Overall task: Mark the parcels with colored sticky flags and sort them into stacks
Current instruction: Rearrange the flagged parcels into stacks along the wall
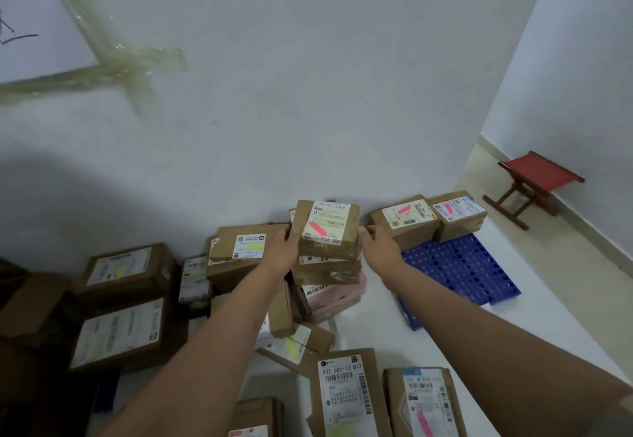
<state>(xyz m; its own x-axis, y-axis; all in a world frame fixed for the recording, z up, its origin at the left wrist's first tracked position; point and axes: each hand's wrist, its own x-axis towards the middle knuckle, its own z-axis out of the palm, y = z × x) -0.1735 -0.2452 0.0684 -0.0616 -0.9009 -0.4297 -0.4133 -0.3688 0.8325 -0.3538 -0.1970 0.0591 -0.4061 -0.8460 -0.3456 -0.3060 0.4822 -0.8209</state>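
Note:
A brown cardboard parcel [327, 231] with a white label and a pink flag tops a stack of parcels [329, 275] by the wall. My left hand [282, 251] grips its left side. My right hand [380, 243] is at its right edge, fingertips at the corner with the fingers loosely curled. Two more pink-flagged parcels [407, 219] [457, 212] sit on a blue perforated pallet [459, 268]. Yellow-flagged parcels lie left, one [245, 251] beside the stack and another [125, 270] further off. Near me lie a parcel with a yellow flag [346, 395] and one with a pink flag [424, 402].
A red folding stool [536, 184] stands in the right corner on the tiled floor. The white wall [274, 94] rises right behind the stacks, with a taped sheet of paper [37, 15] at upper left. More boxes crowd the dark left side [120, 334].

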